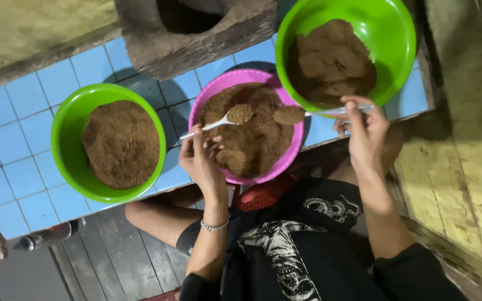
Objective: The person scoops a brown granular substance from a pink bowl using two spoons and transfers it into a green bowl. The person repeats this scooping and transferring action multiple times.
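Blue tiled counter point(23, 161), three bowls of brown crumbly mix. Left hand point(199, 159) pinched shut on white spoon point(218, 122), loaded, over pink bowl point(294, 153). Right hand point(366, 131) closed on second spoon point(308, 113), also heaped, at pink bowl's right rim. Green bowl point(65, 145) left, another green bowl point(397, 39) right.
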